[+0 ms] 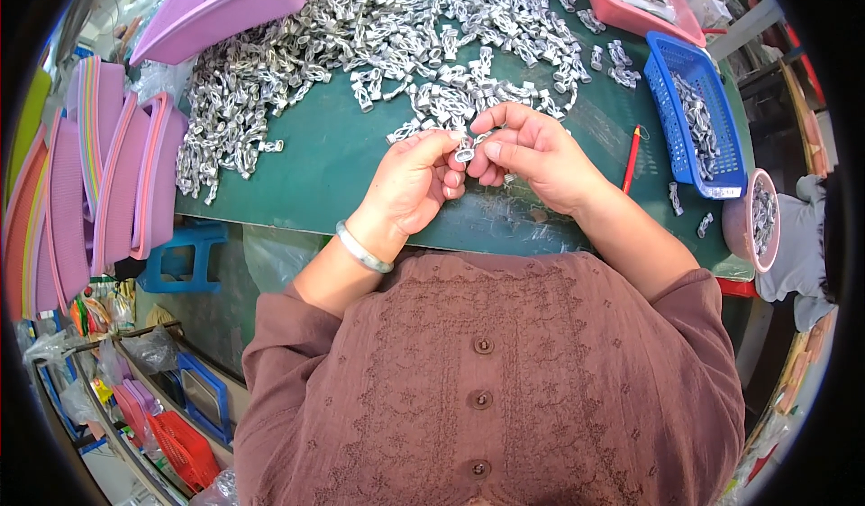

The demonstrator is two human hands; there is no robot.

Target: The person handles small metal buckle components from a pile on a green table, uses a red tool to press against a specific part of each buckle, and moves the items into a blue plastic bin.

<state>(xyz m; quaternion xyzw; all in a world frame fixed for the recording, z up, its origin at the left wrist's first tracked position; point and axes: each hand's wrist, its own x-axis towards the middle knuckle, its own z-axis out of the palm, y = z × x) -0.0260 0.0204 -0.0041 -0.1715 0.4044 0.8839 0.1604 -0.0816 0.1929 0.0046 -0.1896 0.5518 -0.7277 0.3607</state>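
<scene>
Just over the near edge of the green table, my left hand (414, 177) pinches a small silvery metal part (464, 155) with a ring-like end between thumb and fingers. Close against it is my right hand (536, 154), its thumb and fingers curled together at the part's other side. What sits between the right fingertips is too small to make out. Right beyond both hands spreads a big heap of similar silvery looped metal parts (450, 91).
A purple tub (225, 10) stands far left, a pink tray (622, 10) far right. At right are a blue basket (667, 100) and pink bowl (739, 222), both holding metal parts, and a red pen (632, 159). Stacked purple baskets (108, 173) and a blue stool (185, 258) are at left.
</scene>
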